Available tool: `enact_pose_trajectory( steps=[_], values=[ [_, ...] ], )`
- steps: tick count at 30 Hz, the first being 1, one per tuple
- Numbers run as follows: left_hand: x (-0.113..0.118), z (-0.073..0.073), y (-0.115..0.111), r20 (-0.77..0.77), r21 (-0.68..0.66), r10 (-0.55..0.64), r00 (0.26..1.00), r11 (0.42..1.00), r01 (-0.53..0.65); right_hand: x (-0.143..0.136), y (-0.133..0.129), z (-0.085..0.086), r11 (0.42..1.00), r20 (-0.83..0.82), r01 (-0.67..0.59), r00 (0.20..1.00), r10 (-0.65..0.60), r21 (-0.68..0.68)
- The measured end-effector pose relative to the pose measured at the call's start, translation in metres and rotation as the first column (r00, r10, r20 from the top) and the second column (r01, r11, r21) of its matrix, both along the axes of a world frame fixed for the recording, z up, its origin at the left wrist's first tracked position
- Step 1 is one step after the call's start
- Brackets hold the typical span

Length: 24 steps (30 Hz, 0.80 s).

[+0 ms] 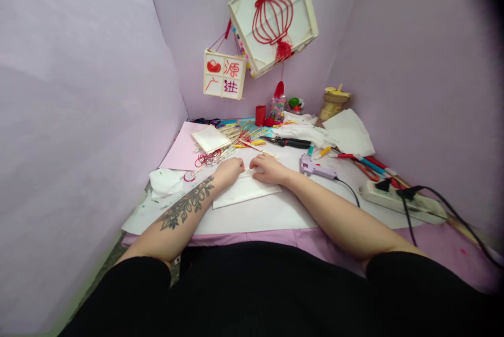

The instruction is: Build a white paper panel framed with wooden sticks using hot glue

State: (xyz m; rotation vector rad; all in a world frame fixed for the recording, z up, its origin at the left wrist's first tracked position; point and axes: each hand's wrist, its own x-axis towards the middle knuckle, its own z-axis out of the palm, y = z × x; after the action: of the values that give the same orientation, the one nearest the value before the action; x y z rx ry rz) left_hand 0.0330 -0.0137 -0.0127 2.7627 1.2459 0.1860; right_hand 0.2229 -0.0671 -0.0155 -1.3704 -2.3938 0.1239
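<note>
A white sheet (246,192), seemingly folded, lies on the table in front of me. My left hand (234,169) is at its far left edge, fingers curled closed around the paper's edge. Close beside it, my right hand (268,169) rests on the far right part of the sheet, fingers bent and pressed on that edge. A narrow raised strip of the sheet shows between the two hands. The undersides of the fingers are hidden.
Beyond my hands lie pliers (287,141), a framed white panel (211,139) and a pile of thin sticks (240,135). To the right are a glue gun (317,168) and a power strip (401,200) with cables. A lantern-decorated frame (275,19) hangs above the table.
</note>
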Motion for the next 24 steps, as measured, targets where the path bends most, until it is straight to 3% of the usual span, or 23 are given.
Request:
enact_pose_trajectory(
  steps=[7, 12, 19, 24],
  values=[
    [-0.001, 0.002, -0.002, 0.010, -0.021, -0.003, 1.000, 1.000, 0.003, -0.004, 0.003, -0.007, 0.992, -0.059, -0.076, 0.995, 0.082, 0.103],
    [-0.001, 0.004, -0.003, 0.011, -0.039, 0.010, 1.000, 0.999, -0.010, -0.004, 0.001, -0.005, 0.994, -0.045, -0.099, 0.994, 0.102, 0.056],
    [-0.001, 0.006, -0.003, 0.042, -0.052, -0.005, 0.999, 0.999, 0.007, -0.010, -0.006, 0.002, 0.991, -0.066, 0.049, 0.996, -0.058, -0.122],
    [0.009, 0.006, 0.000, 0.070, -0.030, -0.067, 0.995, 0.997, 0.069, -0.016, -0.013, 0.012, 0.984, 0.029, 0.130, 0.991, -0.127, -0.119]
  ],
)
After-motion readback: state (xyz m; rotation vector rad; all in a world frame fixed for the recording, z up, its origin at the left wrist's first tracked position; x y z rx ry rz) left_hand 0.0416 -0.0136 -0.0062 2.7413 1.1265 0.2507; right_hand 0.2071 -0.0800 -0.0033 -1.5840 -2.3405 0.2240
